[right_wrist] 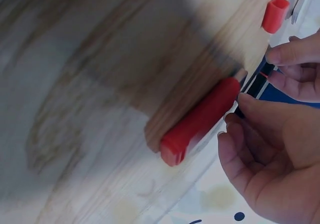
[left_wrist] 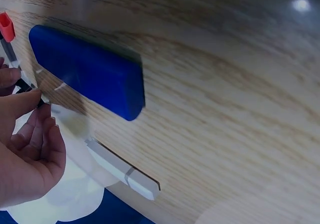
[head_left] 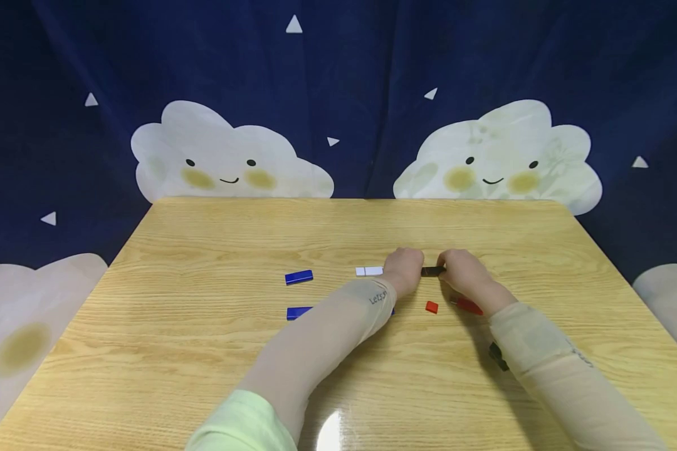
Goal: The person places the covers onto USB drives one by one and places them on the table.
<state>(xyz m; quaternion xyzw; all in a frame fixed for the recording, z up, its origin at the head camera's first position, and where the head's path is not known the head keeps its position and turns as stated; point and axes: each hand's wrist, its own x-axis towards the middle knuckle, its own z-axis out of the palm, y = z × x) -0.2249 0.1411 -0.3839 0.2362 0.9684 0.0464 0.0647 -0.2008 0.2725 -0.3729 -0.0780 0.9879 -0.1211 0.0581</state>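
Note:
A black USB stick (head_left: pixel 432 271) is held level between both hands above the far middle of the table. My left hand (head_left: pixel 404 269) pinches its left end between thumb and fingers. On its other end, my right hand (head_left: pixel 465 272) has a pinch grip; in the right wrist view a thin orange line (right_wrist: pixel 263 75) crosses the stick between the hands. Below the right hand lies a red USB stick (head_left: pixel 469 305) with its metal plug bare, and its red cap (head_left: pixel 431 307) sits apart to the left. A white USB stick (head_left: pixel 369 271) lies just left of my left hand.
Two blue sticks (head_left: pixel 299 277) lie farther left on the wooden table (head_left: pixel 203 363). Another blue piece (head_left: pixel 393 311) is mostly hidden by the left forearm. A black object (head_left: pixel 498 356) is partly covered by the right forearm. A dark blue curtain (head_left: pixel 361 75) hangs behind the table.

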